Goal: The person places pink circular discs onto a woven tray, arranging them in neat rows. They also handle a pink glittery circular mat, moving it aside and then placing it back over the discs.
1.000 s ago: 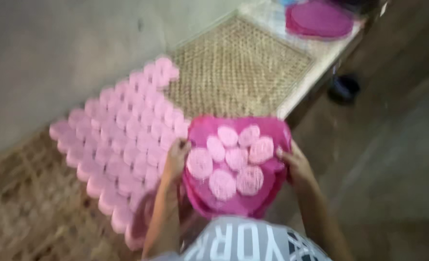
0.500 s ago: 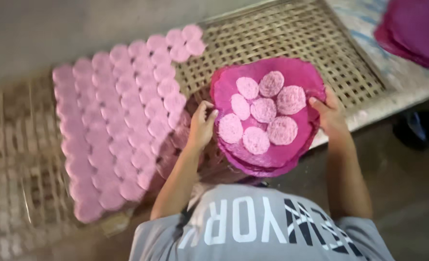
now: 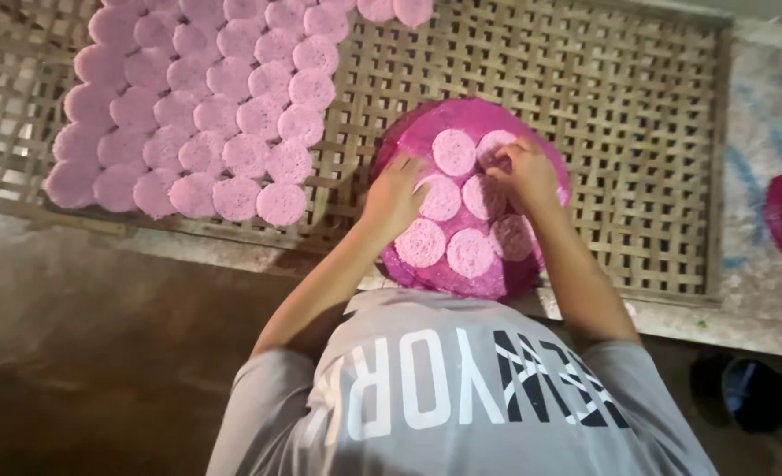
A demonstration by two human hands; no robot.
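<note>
Both hands rest on the magenta tray (image 3: 426, 132): left hand (image 3: 393, 196) lies open, right hand (image 3: 523, 172) pinches a pale pink disc (image 3: 493, 144), best lifted gently

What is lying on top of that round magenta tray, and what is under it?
On the magenta tray lie pale pink round discs, about six showing. The left hand and right hand cover part of them. Beneath it is the woven bamboo rack; the tray hides that patch.

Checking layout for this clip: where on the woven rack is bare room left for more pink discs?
Bare rack lies right of the magenta tray, and a strip runs between the tray and the disc rows. The rack's left part is crowded.
</note>
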